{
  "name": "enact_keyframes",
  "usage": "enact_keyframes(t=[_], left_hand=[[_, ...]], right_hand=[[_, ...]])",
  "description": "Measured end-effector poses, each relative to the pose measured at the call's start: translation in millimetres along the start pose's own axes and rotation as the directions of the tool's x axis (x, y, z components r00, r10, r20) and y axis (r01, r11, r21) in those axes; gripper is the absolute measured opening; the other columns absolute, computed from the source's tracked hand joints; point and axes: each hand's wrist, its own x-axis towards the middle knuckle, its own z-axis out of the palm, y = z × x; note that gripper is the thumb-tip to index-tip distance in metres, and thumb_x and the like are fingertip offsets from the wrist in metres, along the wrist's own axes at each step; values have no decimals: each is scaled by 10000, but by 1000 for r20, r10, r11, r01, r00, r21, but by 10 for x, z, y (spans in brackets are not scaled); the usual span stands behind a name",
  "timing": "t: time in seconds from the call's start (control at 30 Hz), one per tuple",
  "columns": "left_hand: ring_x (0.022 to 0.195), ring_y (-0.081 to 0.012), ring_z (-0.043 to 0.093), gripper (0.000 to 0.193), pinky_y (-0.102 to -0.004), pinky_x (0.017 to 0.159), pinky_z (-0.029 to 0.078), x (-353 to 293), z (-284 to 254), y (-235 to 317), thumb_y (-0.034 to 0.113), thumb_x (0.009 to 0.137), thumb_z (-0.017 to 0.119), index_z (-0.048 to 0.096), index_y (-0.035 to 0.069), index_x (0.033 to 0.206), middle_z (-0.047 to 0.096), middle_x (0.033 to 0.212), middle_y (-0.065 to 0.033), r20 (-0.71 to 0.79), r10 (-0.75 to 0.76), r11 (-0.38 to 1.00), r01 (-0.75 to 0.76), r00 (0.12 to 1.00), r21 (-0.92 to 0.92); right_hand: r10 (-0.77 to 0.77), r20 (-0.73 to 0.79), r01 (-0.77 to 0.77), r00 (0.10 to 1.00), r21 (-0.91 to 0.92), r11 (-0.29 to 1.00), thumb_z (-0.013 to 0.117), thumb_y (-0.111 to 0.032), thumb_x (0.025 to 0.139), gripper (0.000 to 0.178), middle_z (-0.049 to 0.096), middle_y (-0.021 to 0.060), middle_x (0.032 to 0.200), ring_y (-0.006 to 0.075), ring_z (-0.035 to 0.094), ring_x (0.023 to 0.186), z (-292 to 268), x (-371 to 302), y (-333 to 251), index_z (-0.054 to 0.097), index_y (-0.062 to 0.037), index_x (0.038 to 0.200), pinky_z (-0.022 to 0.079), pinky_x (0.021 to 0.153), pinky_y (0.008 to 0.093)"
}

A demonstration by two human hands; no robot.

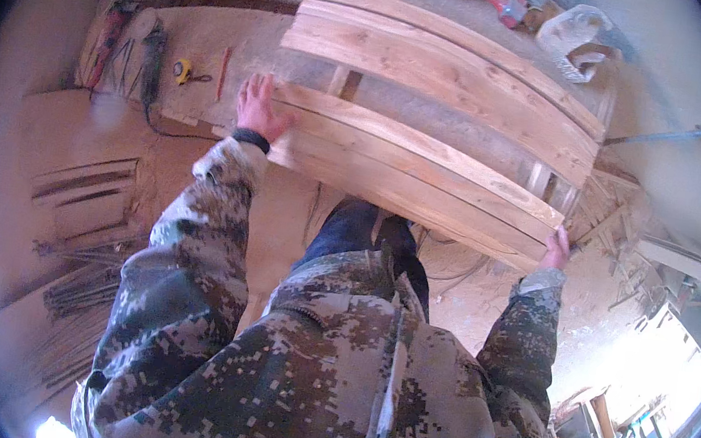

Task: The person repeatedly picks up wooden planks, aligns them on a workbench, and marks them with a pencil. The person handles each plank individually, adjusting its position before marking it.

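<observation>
Left hand: the left hand [258, 107] lies flat on the near left corner of a slatted panel of pale, rough-sawn wooden boards [429, 133], at about 10 o'clock from the picture's middle; the fingers [255, 87] are spread apart and pressed on the top board face, not curled round anything.
Right hand: the right hand [554, 249] is at the panel's near right corner, at about 3 o'clock; its fingers are wrapped over the board end, clamped on the edge.
Wooden panel: it spans from 11 o'clock to 3 o'clock, the long boards running left to right with gaps between them, nailed across shorter crosspieces that show through the gaps; its near edge sits just above the person's knees in dark blue trousers [366, 234].
Sleeves: both forearms come up from the lower edge in a green and grey camouflage-patterned jacket [333, 373]; a black wristband [251, 138] circles the left wrist.
Floor: a dusty earthen floor [81, 154] lies under everything.
Nearby tools: a small yellow tape measure [182, 71] and a thin red pencil [223, 72] lie at 10 o'clock, just left of the left hand; a dark power tool with a cable [153, 58] lies further left.
Far side: a crumpled white plastic bag [574, 37] sits at 1 o'clock, beyond the panel.
</observation>
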Motion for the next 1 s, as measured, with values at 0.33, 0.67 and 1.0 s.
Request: enact_keyframes(t=[0.33,0.67,1.0], left_hand=[[1384,-505,114,968,-600,1124,130,-354,-124,1836,352,505,794,414,185,1380,139,1519,-237,272,731,679,-709,626,-192],[1312,-542,253,762,-576,1107,235,-355,-68,1808,198,527,727,492,169,1251,292,1434,-277,232,741,672,-690,631,-270],[1378,-464,182,938,-547,1135,189,-493,-4,1624,268,461,753,430,165,1335,201,1510,-199,233,734,675,-722,638,-150]], right_hand=[[474,-214,-355,854,427,832,627,-233,850,493,579,118,1202,248,549,1105,240,-1253,-345,528,2,1272,416,965,391],[177,298,-258,938,261,930,553,-188,869,246,645,123,1006,209,604,988,31,-897,129,642,-2,1005,491,872,378],[485,55,-483,873,240,842,631,-295,848,483,616,111,1093,278,589,1015,114,-831,-399,491,-120,1277,494,815,399]])
